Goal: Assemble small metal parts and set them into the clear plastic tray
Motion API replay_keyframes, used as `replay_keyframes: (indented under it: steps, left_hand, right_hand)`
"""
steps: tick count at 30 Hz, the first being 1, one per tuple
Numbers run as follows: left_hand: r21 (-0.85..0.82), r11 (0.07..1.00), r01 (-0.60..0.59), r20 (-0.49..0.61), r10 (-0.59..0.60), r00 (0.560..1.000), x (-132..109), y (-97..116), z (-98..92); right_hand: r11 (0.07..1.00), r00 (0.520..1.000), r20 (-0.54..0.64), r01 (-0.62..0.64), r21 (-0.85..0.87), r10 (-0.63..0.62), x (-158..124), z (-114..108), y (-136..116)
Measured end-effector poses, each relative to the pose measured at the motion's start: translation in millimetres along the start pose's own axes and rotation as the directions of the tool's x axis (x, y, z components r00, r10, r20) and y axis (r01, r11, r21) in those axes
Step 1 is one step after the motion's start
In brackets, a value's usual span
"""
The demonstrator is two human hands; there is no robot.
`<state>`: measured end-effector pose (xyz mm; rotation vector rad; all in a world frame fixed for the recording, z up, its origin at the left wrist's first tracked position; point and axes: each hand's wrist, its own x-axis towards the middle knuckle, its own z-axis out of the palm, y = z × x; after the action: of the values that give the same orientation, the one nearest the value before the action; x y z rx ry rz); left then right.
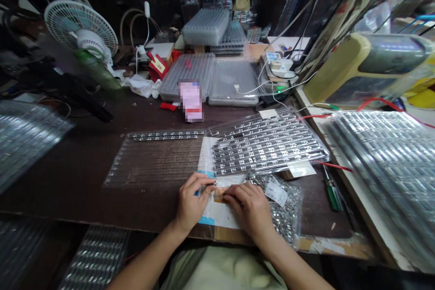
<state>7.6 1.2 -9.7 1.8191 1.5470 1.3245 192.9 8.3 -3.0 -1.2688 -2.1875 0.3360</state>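
Observation:
My left hand [193, 199] is pinched at the front of the table, over white paper [222, 214]; what its fingertips hold is too small to name. Facing it, my right hand [250, 204] is also closed, its fingertips at a small orange-brown patch [220, 194] between the hands. Just beyond them lies a clear tray [272, 142] with rows of small metal parts. To the left, a clear grooved tray [156, 161] has metal parts [166, 135] along its back rows. A plastic bag of small metal pieces [287, 215] lies beside my right hand.
A green-handled screwdriver [333, 195] lies at the right. Filled trays [384, 158] stand on the right ledge, others [27, 136] at the far left. Behind are a fan [81, 27], a blurred-out pink item [191, 101], stacked clear trays [205, 27] and white cables [253, 90].

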Motion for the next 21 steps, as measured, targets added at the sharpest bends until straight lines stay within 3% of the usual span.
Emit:
replay_keyframes:
  steps: [11, 17, 21]
  left_hand:
    - [-0.014, 1.000, 0.018, 0.028, -0.018, 0.999, 1.9, -1.0, 0.5]
    - [0.004, 0.999, 0.032, 0.037, -0.032, 0.999, 0.8, -1.4, 2.0]
    - [0.018, 0.999, 0.042, 0.050, -0.042, 0.998, 1.9, -1.2, 2.1]
  right_hand:
    - [0.997, 1.000, 0.013, -0.025, -0.069, 0.026, -0.3, 6.7, -6.5]
    - [0.939, 0.985, 0.102, 0.162, -0.304, -0.137, -18.9, -18.5, 25.3]
    - [0.917, 0.970, 0.145, 0.232, -0.325, -0.194, -30.8, -32.9, 42.2]
